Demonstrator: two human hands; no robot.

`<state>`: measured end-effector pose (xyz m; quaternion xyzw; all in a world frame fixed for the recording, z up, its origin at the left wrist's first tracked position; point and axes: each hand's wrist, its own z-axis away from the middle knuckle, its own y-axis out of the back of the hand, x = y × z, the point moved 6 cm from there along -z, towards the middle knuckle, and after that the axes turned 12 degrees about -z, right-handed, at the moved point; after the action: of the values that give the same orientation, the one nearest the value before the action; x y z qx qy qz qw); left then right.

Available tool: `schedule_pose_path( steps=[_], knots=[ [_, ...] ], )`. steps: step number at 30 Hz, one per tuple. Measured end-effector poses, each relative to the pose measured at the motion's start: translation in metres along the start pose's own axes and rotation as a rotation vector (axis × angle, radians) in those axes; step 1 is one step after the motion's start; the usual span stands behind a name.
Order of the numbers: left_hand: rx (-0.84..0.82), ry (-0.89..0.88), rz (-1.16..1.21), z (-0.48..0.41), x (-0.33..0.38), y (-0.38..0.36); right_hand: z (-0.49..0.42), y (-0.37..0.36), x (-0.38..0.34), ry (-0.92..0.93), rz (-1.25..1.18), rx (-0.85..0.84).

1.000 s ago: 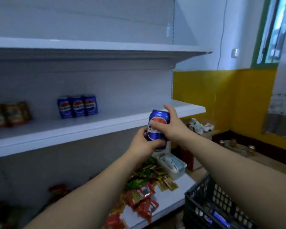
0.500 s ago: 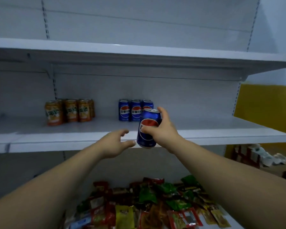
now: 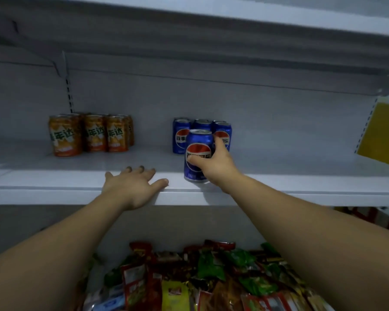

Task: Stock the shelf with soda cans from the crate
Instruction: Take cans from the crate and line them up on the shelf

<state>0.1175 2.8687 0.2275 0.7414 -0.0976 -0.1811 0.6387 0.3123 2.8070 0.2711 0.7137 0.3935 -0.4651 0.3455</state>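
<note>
My right hand [image 3: 216, 163] grips a blue cola can [image 3: 197, 144], upright at the front of the white middle shelf [image 3: 301, 187], its base at or just above the shelf surface. Just behind it, a row of blue cola cans [image 3: 181, 135] stands further back on the same shelf. My left hand [image 3: 133, 186] lies flat with spread fingers on the shelf's front edge, to the left of the held can. The crate is out of view.
Several orange soda cans [image 3: 92, 134] stand grouped on the shelf's left. An upper shelf [image 3: 211, 30] overhangs close above. Below, a lower shelf is piled with colourful snack packets [image 3: 200, 281]. A yellow wall [image 3: 382, 133] shows at the right.
My right hand has carried the can forward and down onto the shelf in front of the blue cans. My left hand let go of the can and moved to rest on the shelf edge.
</note>
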Motion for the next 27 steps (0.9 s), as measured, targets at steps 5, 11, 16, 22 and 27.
schedule_pose_path(
  steps=[5,11,16,22,27],
  knots=[
    [0.045,-0.003,-0.036,-0.003,0.001,0.0,-0.035,-0.025,0.028,-0.052,0.187,-0.013],
    [0.056,0.004,-0.026,-0.005,-0.001,-0.003,-0.059,-0.037,0.044,-0.054,0.517,-0.093],
    [0.062,0.003,-0.026,-0.005,-0.001,-0.004,-0.066,-0.04,0.044,-0.074,0.553,-0.086],
    [0.069,-0.004,-0.039,-0.006,-0.001,-0.005,-0.074,-0.042,0.046,-0.116,0.525,-0.058],
    [0.078,-0.001,-0.04,-0.007,-0.001,-0.005,-0.078,-0.045,0.045,-0.125,0.51,-0.072]
  ],
)
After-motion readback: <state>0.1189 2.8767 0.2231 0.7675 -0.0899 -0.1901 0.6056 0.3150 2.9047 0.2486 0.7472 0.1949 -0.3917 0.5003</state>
